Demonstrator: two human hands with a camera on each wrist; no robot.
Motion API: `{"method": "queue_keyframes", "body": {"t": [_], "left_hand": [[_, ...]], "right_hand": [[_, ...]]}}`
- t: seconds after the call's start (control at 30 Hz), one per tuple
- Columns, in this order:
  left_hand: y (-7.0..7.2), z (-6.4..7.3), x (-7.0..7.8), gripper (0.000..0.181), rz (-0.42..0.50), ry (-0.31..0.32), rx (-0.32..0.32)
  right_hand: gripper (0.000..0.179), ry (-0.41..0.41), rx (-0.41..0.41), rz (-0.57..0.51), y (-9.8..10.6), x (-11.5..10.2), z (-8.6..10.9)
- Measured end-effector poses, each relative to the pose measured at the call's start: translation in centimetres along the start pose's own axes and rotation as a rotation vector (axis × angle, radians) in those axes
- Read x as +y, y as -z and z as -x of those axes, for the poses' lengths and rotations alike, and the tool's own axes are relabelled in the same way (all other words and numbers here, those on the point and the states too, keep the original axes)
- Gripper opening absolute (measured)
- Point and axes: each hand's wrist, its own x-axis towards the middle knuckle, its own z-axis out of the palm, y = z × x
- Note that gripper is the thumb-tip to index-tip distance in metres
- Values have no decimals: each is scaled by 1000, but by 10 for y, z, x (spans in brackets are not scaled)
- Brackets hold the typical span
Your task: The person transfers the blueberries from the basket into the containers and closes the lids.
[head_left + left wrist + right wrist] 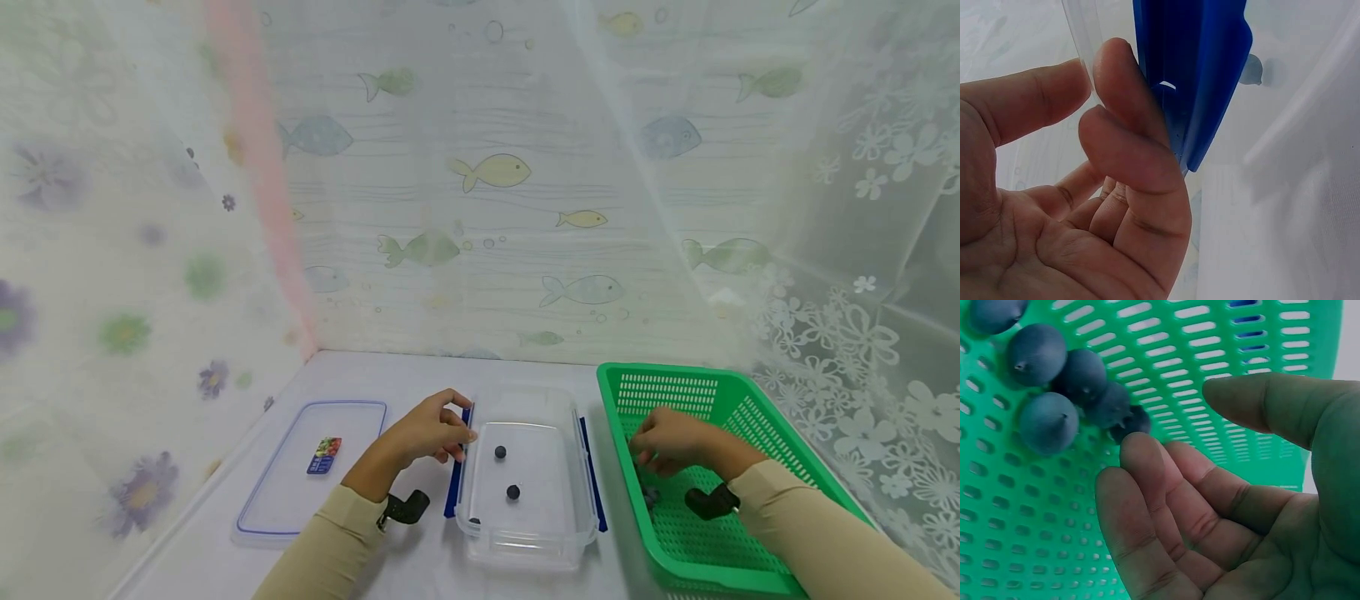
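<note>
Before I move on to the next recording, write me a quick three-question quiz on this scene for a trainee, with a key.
1. True or false: the right hand is inside the green basket.
2. What shows on the blue-edged lid? A. a spoon; B. a colourful label; C. a folded cloth.
3. Fill in the colour: the left hand is beside a ____ flap of the clear container.

Key: 1. True; dark berries lie near its fingertips. 2. B. 3. blue.
</note>
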Motion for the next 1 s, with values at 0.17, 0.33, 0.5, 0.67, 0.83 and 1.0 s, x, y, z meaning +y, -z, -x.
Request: {"method": "queue_keyframes", "body": {"t": [0.17,0.33,0.5,0.67,0.83,1.0], "left_hand": [[1,0,0,56,4,-4,-6],[1,0,2,60,-5,-7,-5],[1,-1,2,58,-7,-3,0],[0,0,0,59,-3,-2,-3],[0,0,0,59,-6,0,-4],[0,1,1,58,-13,-3,-5]], "right_hand": [[24,0,11,54,-4,0,-1],[19,9,8,76,-6,0,0],[15,23,16,111,-8,0,1],[12,29,25,113,-11,0,1],[12,40,30,94,-9,1,2],[11,37,37,105,-9,1,2]]}}
